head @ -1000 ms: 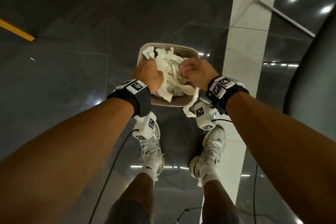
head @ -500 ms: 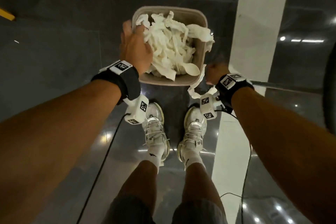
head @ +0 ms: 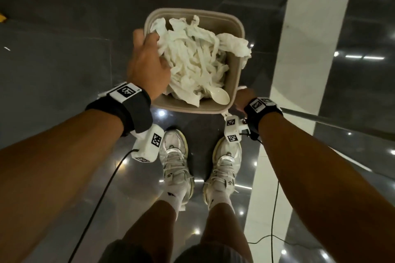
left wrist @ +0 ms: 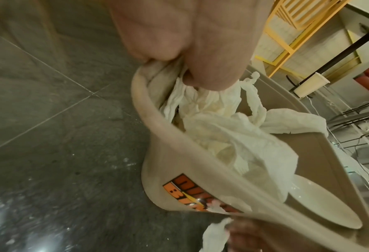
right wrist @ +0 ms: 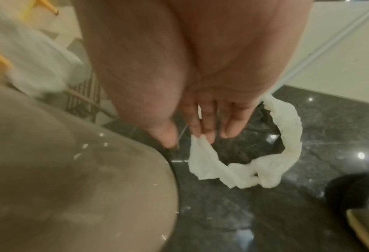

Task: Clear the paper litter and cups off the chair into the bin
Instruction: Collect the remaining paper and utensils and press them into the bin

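Right hand [right wrist: 203, 109] dropped from bin [head: 192, 108] to paper strip [right wrist: 291, 129]; left hand [head: 147, 66] shifted onto rim

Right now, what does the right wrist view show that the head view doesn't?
Only the right wrist view: straight fingers of the right hand touching one end of a twisted paper strip, which loops beside the bin over the dark floor. Only the head view: the left hand gripping the bin's rim, and the bin's inside, heaped with paper, a white spoon at the near edge. Both: the bin's wall and the right hand; in the head view the bin hides its fingers.
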Demonstrator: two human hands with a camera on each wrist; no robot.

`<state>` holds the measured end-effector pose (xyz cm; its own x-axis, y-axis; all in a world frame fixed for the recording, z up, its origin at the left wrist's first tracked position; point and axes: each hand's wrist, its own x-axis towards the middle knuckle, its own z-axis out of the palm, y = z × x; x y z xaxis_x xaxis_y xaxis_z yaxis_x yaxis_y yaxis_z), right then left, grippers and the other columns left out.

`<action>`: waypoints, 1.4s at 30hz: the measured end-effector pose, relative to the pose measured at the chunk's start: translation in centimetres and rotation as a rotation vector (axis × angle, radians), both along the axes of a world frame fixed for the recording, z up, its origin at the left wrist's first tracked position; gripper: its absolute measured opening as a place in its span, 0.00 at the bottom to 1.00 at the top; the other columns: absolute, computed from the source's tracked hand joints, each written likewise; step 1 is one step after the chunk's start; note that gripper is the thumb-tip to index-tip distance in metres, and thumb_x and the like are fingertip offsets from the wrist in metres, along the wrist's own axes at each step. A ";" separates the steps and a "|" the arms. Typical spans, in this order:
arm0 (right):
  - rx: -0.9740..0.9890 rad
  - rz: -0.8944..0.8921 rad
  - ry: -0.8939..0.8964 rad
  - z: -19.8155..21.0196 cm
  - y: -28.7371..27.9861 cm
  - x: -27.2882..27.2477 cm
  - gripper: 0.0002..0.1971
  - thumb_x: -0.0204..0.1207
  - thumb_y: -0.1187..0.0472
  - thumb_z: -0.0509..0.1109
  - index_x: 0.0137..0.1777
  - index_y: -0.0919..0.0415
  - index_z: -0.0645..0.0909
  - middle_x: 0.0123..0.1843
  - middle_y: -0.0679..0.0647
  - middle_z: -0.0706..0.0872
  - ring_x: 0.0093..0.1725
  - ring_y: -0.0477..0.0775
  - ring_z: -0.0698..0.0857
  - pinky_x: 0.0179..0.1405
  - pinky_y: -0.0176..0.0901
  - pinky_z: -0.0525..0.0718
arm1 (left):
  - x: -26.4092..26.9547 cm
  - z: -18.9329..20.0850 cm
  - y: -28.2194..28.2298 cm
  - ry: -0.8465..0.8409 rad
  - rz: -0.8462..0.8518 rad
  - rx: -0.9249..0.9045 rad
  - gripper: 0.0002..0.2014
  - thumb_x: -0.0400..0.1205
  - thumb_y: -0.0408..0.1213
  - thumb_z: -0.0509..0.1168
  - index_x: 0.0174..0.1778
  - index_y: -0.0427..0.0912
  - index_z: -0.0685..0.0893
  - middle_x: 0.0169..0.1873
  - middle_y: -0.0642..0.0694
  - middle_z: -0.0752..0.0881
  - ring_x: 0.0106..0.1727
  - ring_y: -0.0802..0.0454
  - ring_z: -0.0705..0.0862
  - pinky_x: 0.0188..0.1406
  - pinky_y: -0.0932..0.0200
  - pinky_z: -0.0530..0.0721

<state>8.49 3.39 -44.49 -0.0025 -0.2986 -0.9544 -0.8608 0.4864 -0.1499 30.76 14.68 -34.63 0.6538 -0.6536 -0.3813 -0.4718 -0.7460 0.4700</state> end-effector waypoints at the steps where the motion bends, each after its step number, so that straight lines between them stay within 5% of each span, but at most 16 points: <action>1: 0.002 -0.168 -0.067 1.4 -0.5 0.4 0.18 0.82 0.59 0.67 0.67 0.68 0.82 0.65 0.70 0.85 0.63 0.68 0.85 0.54 0.53 0.84 | -0.2 0.4 0.0 0.032 0.007 0.013 0.24 0.80 0.27 0.62 0.74 0.40 0.74 0.73 0.41 0.68 0.62 0.44 0.82 0.63 0.50 0.86; 3: 0.058 -0.470 -0.249 3.8 -2.4 1.3 0.29 0.73 0.38 0.71 0.61 0.64 0.87 0.59 0.64 0.91 0.54 0.63 0.89 0.51 0.50 0.85 | -0.4 1.0 -0.1 0.103 0.036 0.055 0.25 0.80 0.28 0.61 0.74 0.41 0.73 0.74 0.43 0.67 0.61 0.42 0.83 0.63 0.46 0.86; 5: 0.072 -0.558 -0.367 6.7 -4.3 2.3 0.37 0.66 0.27 0.70 0.65 0.57 0.86 0.55 0.54 0.93 0.52 0.55 0.92 0.51 0.51 0.88 | -0.4 1.7 -0.4 0.164 0.063 0.096 0.25 0.80 0.29 0.60 0.75 0.43 0.72 0.74 0.44 0.65 0.62 0.40 0.83 0.66 0.43 0.84; 9: -0.237 -0.373 -0.447 11.4 -6.6 4.6 0.04 0.76 0.63 0.75 0.49 0.60 0.90 0.40 0.54 0.91 0.39 0.51 0.89 0.43 0.47 0.90 | -0.1 3.1 -0.8 0.272 0.134 0.155 0.26 0.80 0.28 0.60 0.76 0.43 0.72 0.74 0.45 0.66 0.65 0.41 0.81 0.72 0.52 0.78; 11: -0.370 -0.259 -0.419 13.0 -6.7 5.0 0.06 0.77 0.71 0.72 0.48 0.62 0.89 0.41 0.56 0.91 0.42 0.53 0.89 0.50 0.48 0.92 | 0.1 3.9 -0.7 0.320 0.160 0.181 0.27 0.80 0.27 0.60 0.77 0.43 0.72 0.74 0.45 0.66 0.67 0.41 0.79 0.67 0.57 0.76; 14: -0.452 -0.179 -0.402 14.3 -6.0 4.9 0.09 0.78 0.66 0.68 0.50 0.59 0.90 0.42 0.56 0.92 0.41 0.53 0.90 0.55 0.55 0.92 | 0.3 4.5 -0.4 0.371 0.173 0.212 0.28 0.80 0.27 0.61 0.78 0.44 0.71 0.74 0.45 0.65 0.68 0.40 0.78 0.60 0.60 0.74; 16: -0.450 -0.146 -0.340 14.7 -5.8 5.6 0.10 0.76 0.53 0.69 0.42 0.57 0.89 0.40 0.56 0.92 0.43 0.57 0.91 0.56 0.59 0.91 | 0.3 4.4 -0.2 0.387 0.178 0.215 0.28 0.80 0.26 0.61 0.78 0.45 0.71 0.74 0.45 0.65 0.67 0.40 0.78 0.59 0.60 0.72; 19: -0.453 0.060 -0.197 14.9 -6.6 7.5 0.24 0.74 0.32 0.68 0.34 0.54 0.82 0.37 0.51 0.88 0.40 0.55 0.85 0.48 0.46 0.84 | 0.2 3.8 0.1 0.378 0.166 0.192 0.26 0.80 0.27 0.62 0.76 0.44 0.72 0.71 0.45 0.65 0.60 0.43 0.78 0.57 0.59 0.72; 22: -0.539 0.131 -0.144 14.9 -7.3 9.4 0.23 0.75 0.36 0.71 0.52 0.57 0.88 0.51 0.54 0.91 0.48 0.55 0.86 0.49 0.40 0.79 | 0.4 3.4 0.2 0.361 0.134 0.200 0.24 0.80 0.29 0.62 0.74 0.43 0.72 0.70 0.45 0.66 0.54 0.48 0.75 0.56 0.58 0.72; 25: -0.697 0.175 -0.113 15.4 -6.8 10.4 0.16 0.81 0.47 0.68 0.56 0.57 0.90 0.52 0.56 0.93 0.51 0.56 0.89 0.50 0.40 0.84 | 0.2 3.8 0.4 0.374 0.100 0.217 0.23 0.80 0.32 0.64 0.72 0.43 0.73 0.69 0.45 0.67 0.57 0.46 0.77 0.59 0.53 0.77; 29: -0.810 0.021 -0.194 17.4 -5.5 9.7 0.11 0.83 0.53 0.66 0.55 0.54 0.89 0.46 0.47 0.91 0.35 0.37 0.84 0.30 0.17 0.76 | 0.0 4.8 0.1 0.410 0.121 0.245 0.23 0.80 0.31 0.62 0.73 0.44 0.73 0.71 0.43 0.68 0.66 0.37 0.79 0.69 0.46 0.78; 30: -0.771 -0.055 -0.264 17.7 -4.8 9.6 0.09 0.82 0.54 0.68 0.55 0.53 0.87 0.45 0.47 0.91 0.36 0.38 0.86 0.35 0.19 0.81 | 0.0 5.0 0.0 0.408 0.123 0.254 0.22 0.81 0.31 0.61 0.73 0.43 0.74 0.71 0.43 0.69 0.66 0.37 0.78 0.68 0.47 0.77; 33: -0.378 -0.220 -0.479 18.1 -1.0 9.8 0.12 0.80 0.65 0.72 0.60 0.53 0.77 0.48 0.53 0.89 0.45 0.54 0.93 0.46 0.50 0.93 | 0.2 4.8 0.1 0.409 0.120 0.247 0.21 0.80 0.31 0.61 0.70 0.41 0.75 0.69 0.42 0.70 0.66 0.37 0.78 0.69 0.47 0.76; 36: -0.061 0.013 -0.412 16.6 2.5 9.4 0.13 0.79 0.69 0.71 0.61 0.56 0.78 0.49 0.55 0.86 0.49 0.58 0.89 0.53 0.54 0.92 | 0.7 4.3 0.3 0.435 0.097 0.244 0.22 0.80 0.31 0.61 0.72 0.42 0.75 0.71 0.42 0.69 0.67 0.37 0.78 0.68 0.48 0.76; 39: -0.140 0.636 -0.108 12.7 4.2 9.0 0.14 0.82 0.58 0.66 0.65 0.58 0.83 0.61 0.57 0.86 0.61 0.59 0.86 0.60 0.45 0.84 | 1.1 3.3 1.0 0.449 0.062 0.215 0.23 0.82 0.33 0.60 0.75 0.48 0.75 0.71 0.44 0.70 0.69 0.39 0.79 0.64 0.53 0.74; 42: -0.153 0.905 -0.073 11.2 4.5 10.1 0.21 0.81 0.47 0.66 0.69 0.58 0.81 0.67 0.58 0.85 0.66 0.62 0.83 0.60 0.50 0.80 | 1.5 2.9 1.5 0.464 0.019 0.196 0.28 0.84 0.33 0.59 0.82 0.50 0.69 0.75 0.44 0.69 0.73 0.40 0.77 0.67 0.57 0.71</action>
<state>18.61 7.84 -33.28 0.3528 -0.2804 -0.8927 -0.8890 -0.3980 -0.2263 32.26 16.18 -31.77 0.3969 -0.5303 -0.7492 -0.2318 -0.8477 0.4771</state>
